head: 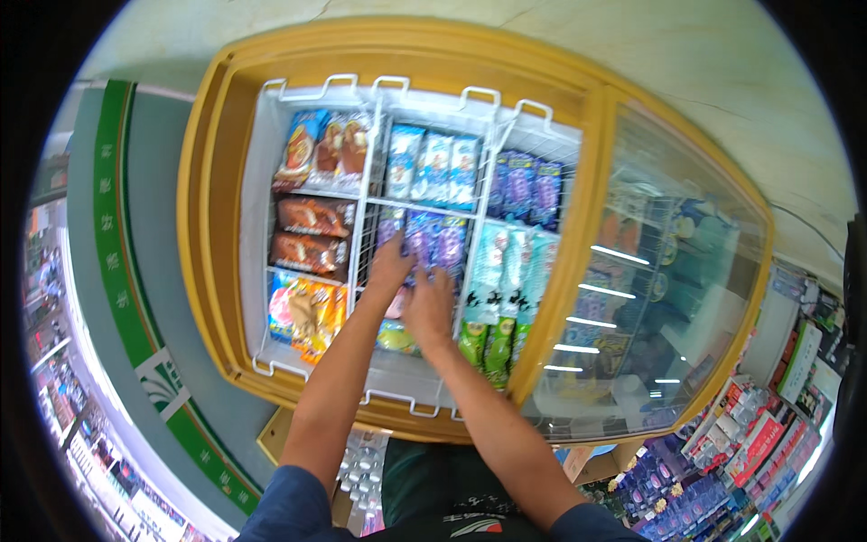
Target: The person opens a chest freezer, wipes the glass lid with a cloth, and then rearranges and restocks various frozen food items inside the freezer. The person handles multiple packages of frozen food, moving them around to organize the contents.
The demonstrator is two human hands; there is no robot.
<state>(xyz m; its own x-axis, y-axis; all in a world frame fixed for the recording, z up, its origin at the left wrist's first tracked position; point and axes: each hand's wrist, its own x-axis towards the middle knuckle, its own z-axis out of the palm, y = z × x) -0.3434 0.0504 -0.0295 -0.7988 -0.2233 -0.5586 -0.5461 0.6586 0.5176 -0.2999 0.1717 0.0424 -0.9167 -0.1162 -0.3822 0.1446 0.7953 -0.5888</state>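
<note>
Both my hands reach into a chest freezer with a yellow frame (193, 203), over its middle column of wire baskets. My left hand (391, 266) lies at the lower end of the leftmost purple ice cream packet (391, 222). Close on its right, my right hand (430, 305) has its fingertips at the lower ends of the neighbouring purple packets (437, 237). Blur and the backs of the hands hide whether either one grips a packet. Below them, a packet with a green picture (396, 337) is partly covered by my right hand.
White wire dividers (420, 208) separate the packets. Blue-and-white packets (433, 162) lie above, brown ones (311, 234) left, pale teal ones (486, 267) right. A sliding glass lid (684, 284) covers the freezer's right side. Stocked shelves (738, 427) stand at lower right.
</note>
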